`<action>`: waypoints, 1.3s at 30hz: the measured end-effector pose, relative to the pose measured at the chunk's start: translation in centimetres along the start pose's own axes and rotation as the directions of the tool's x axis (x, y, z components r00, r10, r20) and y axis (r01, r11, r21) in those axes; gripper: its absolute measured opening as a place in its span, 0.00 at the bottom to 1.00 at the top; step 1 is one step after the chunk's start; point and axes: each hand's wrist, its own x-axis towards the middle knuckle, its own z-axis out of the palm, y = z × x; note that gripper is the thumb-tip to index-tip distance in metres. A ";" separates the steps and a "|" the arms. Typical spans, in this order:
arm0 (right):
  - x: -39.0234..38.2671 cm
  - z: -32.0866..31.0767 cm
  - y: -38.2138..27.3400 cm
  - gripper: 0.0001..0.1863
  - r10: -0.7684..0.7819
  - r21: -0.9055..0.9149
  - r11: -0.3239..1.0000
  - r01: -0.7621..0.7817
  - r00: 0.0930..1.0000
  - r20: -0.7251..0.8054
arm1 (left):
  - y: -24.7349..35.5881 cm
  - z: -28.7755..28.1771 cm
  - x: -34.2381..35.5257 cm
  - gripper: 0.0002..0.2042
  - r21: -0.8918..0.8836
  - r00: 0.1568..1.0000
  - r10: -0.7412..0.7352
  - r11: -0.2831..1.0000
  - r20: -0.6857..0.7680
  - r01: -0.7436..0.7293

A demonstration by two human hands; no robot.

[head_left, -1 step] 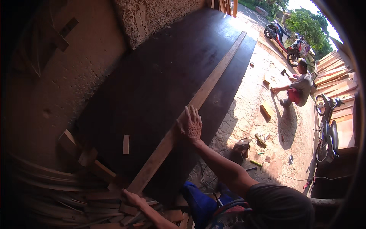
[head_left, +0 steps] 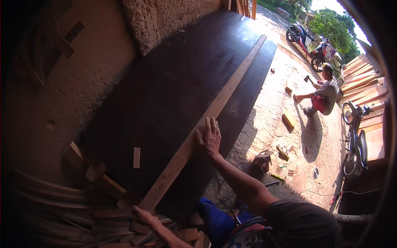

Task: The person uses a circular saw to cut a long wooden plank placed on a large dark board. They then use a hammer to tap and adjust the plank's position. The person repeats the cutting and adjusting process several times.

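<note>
One long strip (head_left: 175, 165) is lying lengthwise on the worktop (head_left: 165, 91), toward its right side. At the worktop's near end, the left hand (head_left: 142, 215) is gripping the strip's end, some fingers hiding; about midway along the worktop, the right hand (head_left: 211, 139) is resting on the strip, fingers extended, not clenching. Being narrow, flat wood, the strip is probably feeling light and stiff, perhaps flexing slightly lengthwise; end and middle are seeming sensible holds. The worktop is showing a dark, smooth sheen, likely slippery. A pale rectangular block (head_left: 136, 158) is lying on its near-left part; rough offcuts (head_left: 111, 213) are lying heaped beyond its near-left corner.
</note>
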 end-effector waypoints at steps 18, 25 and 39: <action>5.1 -8.4 -4.5 0.23 0.214 0.764 0.296 -0.573 0.819 0.532 | 12.9 -5.1 -6.1 0.39 -0.019 0.983 0.165 0.986 0.080 -0.164; 9.2 -17.5 -9.2 0.21 0.101 0.901 0.001 -0.434 0.896 0.432 | 21.7 -8.4 -10.8 0.24 -0.274 0.856 0.505 0.813 -0.108 -0.514; 9.7 -14.0 -6.4 0.19 0.187 0.815 0.143 -0.562 0.824 0.535 | 18.7 -7.5 -8.4 0.23 -0.009 0.908 0.370 0.927 0.194 -0.376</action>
